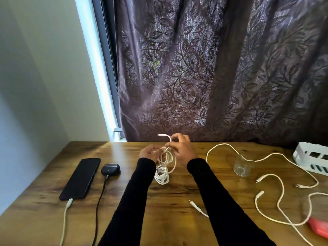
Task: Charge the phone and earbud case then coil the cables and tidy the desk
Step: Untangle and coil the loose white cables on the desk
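A black phone (80, 178) lies at the left of the wooden desk (168, 196) with a white cable (64, 222) plugged into its near end. Beside it sits a dark earbud case (110, 169) with a black cable (99, 201) plugged in. Above the desk's middle, my left hand (148, 152) and my right hand (182, 150) both grip a white cable coil (164, 167). Its loops hang down to the desk, and its plug end (162, 135) sticks out above my right hand.
Loose white cables (276, 197) sprawl over the right half of the desk. Among them stands a clear glass (242, 166). A white slotted basket (312, 157) sits at the far right, and a red object (319, 226) at the right edge. A patterned curtain (213, 68) hangs behind.
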